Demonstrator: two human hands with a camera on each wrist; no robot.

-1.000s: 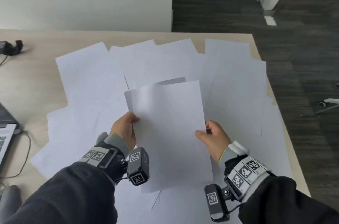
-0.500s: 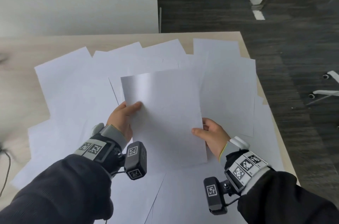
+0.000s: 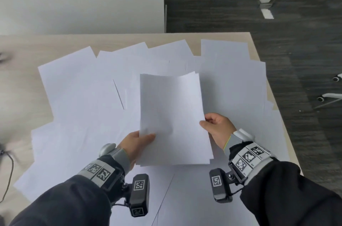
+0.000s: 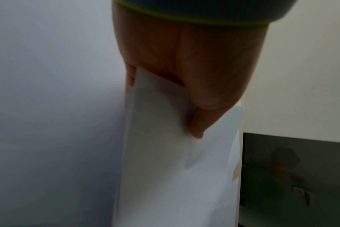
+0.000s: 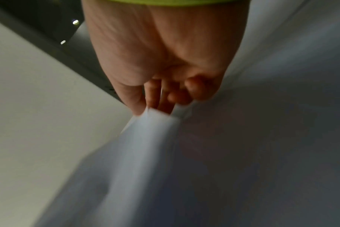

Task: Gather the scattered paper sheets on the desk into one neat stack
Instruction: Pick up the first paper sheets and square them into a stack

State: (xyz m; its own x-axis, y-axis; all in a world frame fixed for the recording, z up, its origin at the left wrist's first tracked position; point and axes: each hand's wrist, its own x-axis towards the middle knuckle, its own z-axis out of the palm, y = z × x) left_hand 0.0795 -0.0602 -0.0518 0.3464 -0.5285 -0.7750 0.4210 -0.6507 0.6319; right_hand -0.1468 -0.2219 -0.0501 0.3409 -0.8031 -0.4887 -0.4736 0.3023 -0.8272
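- Head view: both hands held a small stack (image 3: 172, 118) of sheets lifted above the desk (image 3: 118, 44), over the middle of the scattered sheets (image 3: 74, 96).
- Left hand (image 3: 137, 142): thumb lay on top of the stack near its lower left corner, fingers underneath; a closed pinch on the paper. Left wrist view agreed: thumb (image 4: 200, 122) pressed onto the stack (image 4: 175, 176).
- Right hand (image 3: 218, 129): thumb and curled fingers pinched the stack's right edge. Right wrist view was blurred but showed fingers (image 5: 165, 95) closed round the paper edge (image 5: 155, 122).
- Risk 1: stack edges were not flush; extra edges showed at the bottom and at the top right corner. A loose pinch would likely let a lower sheet slide out.
- Risk 2: the stack bowed at its far end. Squeezing harder could crease it.
- Risk 3: several loose sheets overhung the desk's right edge. Brushing them with a sleeve (image 3: 296, 198), or dragging neighbours, could tip them to the floor (image 3: 305, 59).
- Risk 4: overlapping sheets could cling, so picking one might drag others askew.
- Counts: hands, 2. Held stack, 1; it held several sheets, exact number not readable.
- Loose sheets on the desk: at least ten judged by visible corners; overlaps prevented a firm count.
- Cable (image 3: 9, 170) at the left edge: 1.
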